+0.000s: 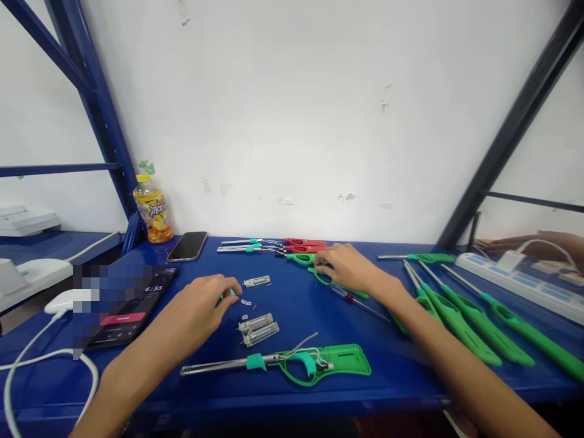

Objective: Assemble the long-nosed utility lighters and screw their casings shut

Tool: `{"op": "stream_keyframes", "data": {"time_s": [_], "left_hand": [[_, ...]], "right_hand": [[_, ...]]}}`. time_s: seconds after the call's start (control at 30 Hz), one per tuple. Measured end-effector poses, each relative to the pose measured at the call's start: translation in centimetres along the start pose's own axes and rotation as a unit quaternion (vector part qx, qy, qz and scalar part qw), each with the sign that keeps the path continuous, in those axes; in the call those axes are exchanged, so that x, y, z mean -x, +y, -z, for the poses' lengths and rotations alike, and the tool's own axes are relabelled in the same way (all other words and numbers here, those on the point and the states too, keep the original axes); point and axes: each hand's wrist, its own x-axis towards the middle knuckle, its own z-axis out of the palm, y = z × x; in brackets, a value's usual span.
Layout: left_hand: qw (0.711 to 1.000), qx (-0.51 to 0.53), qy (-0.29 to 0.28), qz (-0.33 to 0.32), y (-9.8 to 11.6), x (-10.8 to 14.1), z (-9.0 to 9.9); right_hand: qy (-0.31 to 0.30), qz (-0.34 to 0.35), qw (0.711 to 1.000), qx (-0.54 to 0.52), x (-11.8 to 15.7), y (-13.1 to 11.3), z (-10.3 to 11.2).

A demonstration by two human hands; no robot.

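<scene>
Two hands: left hand [201, 307] w/ fingers pinching a teal pc [232, 292], right hand [349, 267] at far shell [322, 278], grip can't tell; open lighter [269, 359] near centre, tiny screw [254, 307] on bench [292, 316] poss. lost if left hand brushes it.

In my left hand [201, 304] I am holding a small teal piece [232, 292], mostly hidden by my fingers. Under my right hand [344, 267] a green lighter casing [321, 278] is lying on the blue counter [292, 310], its curved loop showing at left, its middle partly covered.
</scene>
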Motion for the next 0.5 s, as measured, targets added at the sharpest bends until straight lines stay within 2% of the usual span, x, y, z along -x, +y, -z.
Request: {"op": "stream_keyframes", "data": {"time_s": [0.1, 0.27, 0.4, 0.5], "left_hand": [[1.0, 0.005, -0.013, -0.014, -0.5, 0.2, -0.1], [0.999, -0.002, -0.039, -0.012, -0.8, 0.2, -0.2], [0.998, -0.023, -0.06, 0.011, -0.2, 0.0, -0.2], [0.996, -0.035, -0.077, 0.025, 0.3, -0.2, -0.1]], "right_hand": [[0.005, 0.041, 0.999, -0.022, 0.1, -1.6, 0.3], [0.004, 0.132, 0.99, -0.044, -0.4, -5.6, 1.3], [-0.024, 0.188, 0.982, -0.02, -2.1, -8.6, 1.4], [-0.03, 0.195, 0.98, 0.009, -4.1, -9.8, 0.8]]}}
